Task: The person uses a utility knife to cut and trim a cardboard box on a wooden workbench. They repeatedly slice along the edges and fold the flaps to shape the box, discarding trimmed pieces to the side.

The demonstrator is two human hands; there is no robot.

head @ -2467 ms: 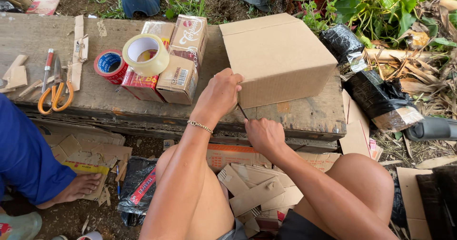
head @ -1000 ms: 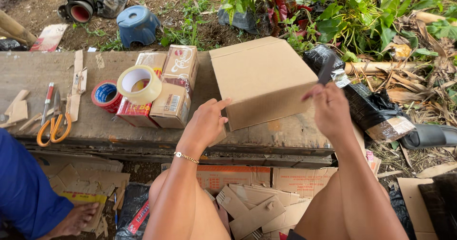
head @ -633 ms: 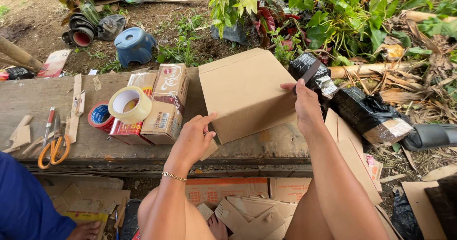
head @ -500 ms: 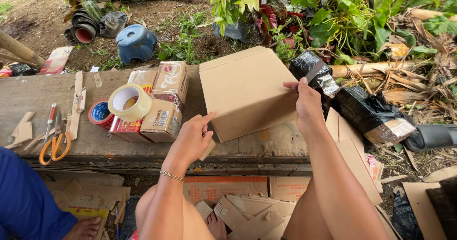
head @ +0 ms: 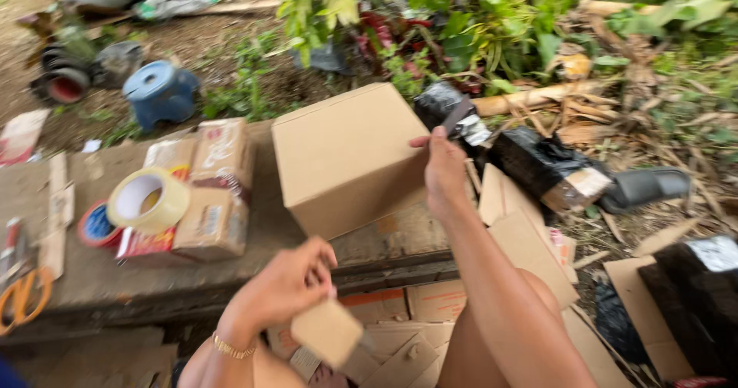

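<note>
Left hand (head: 284, 288) dropped off box (head: 346, 157), grip pinching cardboard scrap (head: 327, 333); right hand (head: 444, 174) flat against box.

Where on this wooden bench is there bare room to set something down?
Bare wood shows along the bench's front edge, below the tape roll and small packages, and in a narrow strip left of the cardboard box. The left end is crowded: scissors, tape, packages.

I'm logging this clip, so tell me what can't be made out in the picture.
Head view only:
- Scissors: cut off by the left edge, blurred.
- Far side of the box: hidden by the box itself.
- Right hand fingertips: behind the box's edge.
- Card piece under the left hand: motion blur hides the grip.
</note>
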